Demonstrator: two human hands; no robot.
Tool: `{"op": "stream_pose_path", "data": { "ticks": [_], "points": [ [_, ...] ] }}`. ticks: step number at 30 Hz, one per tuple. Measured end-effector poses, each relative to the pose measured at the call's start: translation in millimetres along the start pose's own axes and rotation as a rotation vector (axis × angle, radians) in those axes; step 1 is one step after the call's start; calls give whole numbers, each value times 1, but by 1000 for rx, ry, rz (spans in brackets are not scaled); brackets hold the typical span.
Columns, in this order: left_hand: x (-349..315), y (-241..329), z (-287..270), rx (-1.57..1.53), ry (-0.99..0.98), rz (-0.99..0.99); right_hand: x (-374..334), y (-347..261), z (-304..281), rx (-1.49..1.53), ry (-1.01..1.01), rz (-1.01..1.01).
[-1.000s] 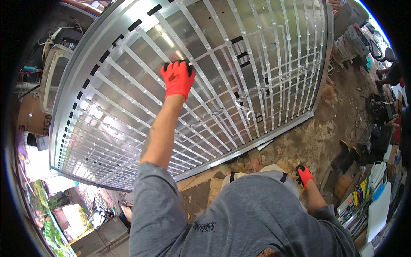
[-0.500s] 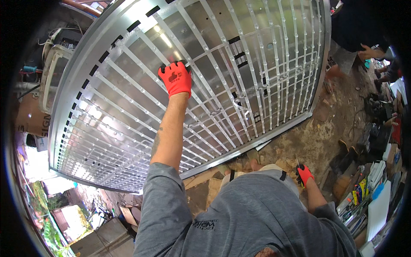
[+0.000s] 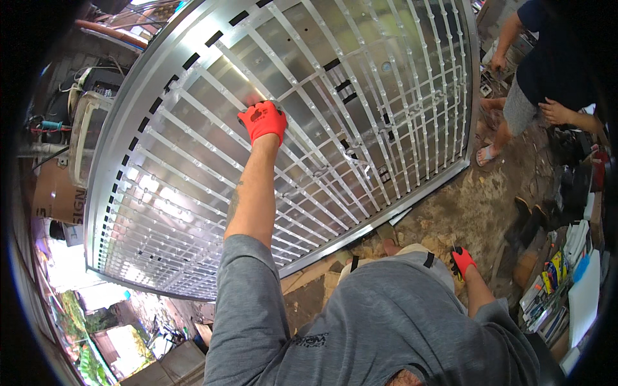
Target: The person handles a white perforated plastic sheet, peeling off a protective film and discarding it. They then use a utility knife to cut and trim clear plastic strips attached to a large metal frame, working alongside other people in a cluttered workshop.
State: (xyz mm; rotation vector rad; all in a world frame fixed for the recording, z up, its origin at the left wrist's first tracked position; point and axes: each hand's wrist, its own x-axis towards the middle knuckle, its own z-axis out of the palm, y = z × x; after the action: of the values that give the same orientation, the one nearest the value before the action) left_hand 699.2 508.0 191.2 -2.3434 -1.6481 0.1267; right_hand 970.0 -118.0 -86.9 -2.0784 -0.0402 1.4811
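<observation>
The panel (image 3: pixel 132 122) is leaning in front of me, taking up most of the upper view, its lower edge running just beyond my feet. Pale strips (image 3: pixel 271 56) are already crossing it in rows, and black patches (image 3: pixel 191 61) are lining its curved-looking left edge, so by my judgement the rows are looking largely laid; whether any strip is lacking or loose, I am not managing to tell. My gloved left hand (image 3: pixel 264 121) is resting among the strips with its fingers bending toward the panel; my own hand is hiding the fingertips, so I cannot tell whether they are pinching a strip or only pressing. My right hand (image 3: pixel 462 262) is hanging low by my side, well apart from the panel. Its fingers are curling, and a thin thing (image 3: pixel 454 246) is poking up there, too small for me to make out or to be sure of the grip. A co-worker (image 3: pixel 553 64) is standing beyond the panel's right edge, partly sinking into the dark rim. The view is cutting off the panel's top.
</observation>
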Motion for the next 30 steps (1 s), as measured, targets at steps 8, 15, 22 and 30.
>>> {"op": "stream_pose_path", "data": {
  "ticks": [8,15,22,30],
  "points": [
    [-7,-5,1,-9,36,57,1,32,-12,-56,-13,89],
    [-33,1,18,-377,265,-214,12,16,-5,-56,-44,29],
    [-9,-2,21,-699,127,-384,7,-44,17,-23,-55,6],
    [1,11,0,-567,-27,-352,21,-7,9,-90,-97,-45]
  ]
}}
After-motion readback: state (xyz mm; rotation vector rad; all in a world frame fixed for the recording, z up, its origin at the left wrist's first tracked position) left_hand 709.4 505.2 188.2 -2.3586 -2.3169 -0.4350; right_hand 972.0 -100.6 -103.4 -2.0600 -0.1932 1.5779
